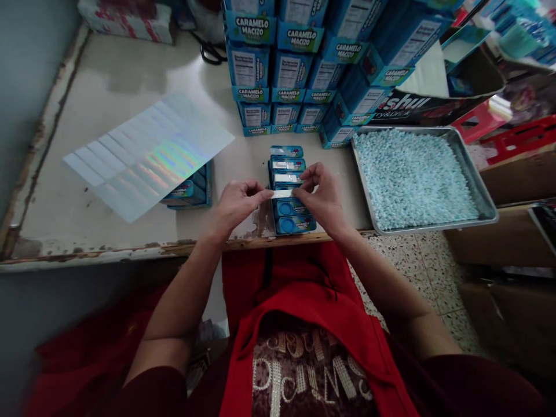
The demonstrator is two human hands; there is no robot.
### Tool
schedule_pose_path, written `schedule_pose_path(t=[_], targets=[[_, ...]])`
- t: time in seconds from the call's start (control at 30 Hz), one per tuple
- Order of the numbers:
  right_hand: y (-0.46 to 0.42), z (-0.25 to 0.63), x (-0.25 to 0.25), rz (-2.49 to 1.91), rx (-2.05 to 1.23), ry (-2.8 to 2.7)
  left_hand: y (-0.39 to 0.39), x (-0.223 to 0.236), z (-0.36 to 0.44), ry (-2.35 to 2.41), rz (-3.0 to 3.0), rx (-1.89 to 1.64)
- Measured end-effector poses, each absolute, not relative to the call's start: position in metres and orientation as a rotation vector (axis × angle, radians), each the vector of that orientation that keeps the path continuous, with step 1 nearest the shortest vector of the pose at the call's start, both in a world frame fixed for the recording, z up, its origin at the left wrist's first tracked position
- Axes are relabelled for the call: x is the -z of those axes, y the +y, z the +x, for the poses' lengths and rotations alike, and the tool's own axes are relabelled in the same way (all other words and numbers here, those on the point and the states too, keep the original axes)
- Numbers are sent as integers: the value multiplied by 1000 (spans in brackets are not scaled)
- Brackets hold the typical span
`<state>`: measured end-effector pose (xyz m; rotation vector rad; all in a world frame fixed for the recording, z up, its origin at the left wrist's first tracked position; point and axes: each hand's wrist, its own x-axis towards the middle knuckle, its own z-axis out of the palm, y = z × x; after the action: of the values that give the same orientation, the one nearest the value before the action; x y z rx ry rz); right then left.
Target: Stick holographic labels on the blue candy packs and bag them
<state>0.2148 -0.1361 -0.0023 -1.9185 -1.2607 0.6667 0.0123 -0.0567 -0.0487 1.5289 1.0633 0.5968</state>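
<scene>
Between my two hands a narrow white sticker strip (pixel 283 194) is stretched flat over a row of small blue candy tins (pixel 295 223). My left hand (pixel 243 200) pinches its left end between thumb and fingers. At the right end, my right hand (pixel 320 191) pinches it too. Several tins farther back in the row carry a pale strip across the top; the two nearest me show bare blue lids with a round mark. Whether the strip touches the tin under it, I cannot tell.
A shiny sticker sheet (pixel 152 156) lies left, partly over a blue box of tins (pixel 191 197). Stacked blue display boxes (pixel 289 69) stand at the back. On the right, a metal tray (pixel 490 214) holds small pale-blue candies. The worn table edge (pixel 174 250) runs before me.
</scene>
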Motion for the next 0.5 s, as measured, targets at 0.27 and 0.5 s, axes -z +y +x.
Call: schedule_pose_path(t=[0.27,0.5], targets=[[-123,245,28,-1700,-1034,-1057,-84,93,43,989,984,-626],[-119,245,28,-1635,-1128,-1035,-76,28,12,1306,1597,-756]])
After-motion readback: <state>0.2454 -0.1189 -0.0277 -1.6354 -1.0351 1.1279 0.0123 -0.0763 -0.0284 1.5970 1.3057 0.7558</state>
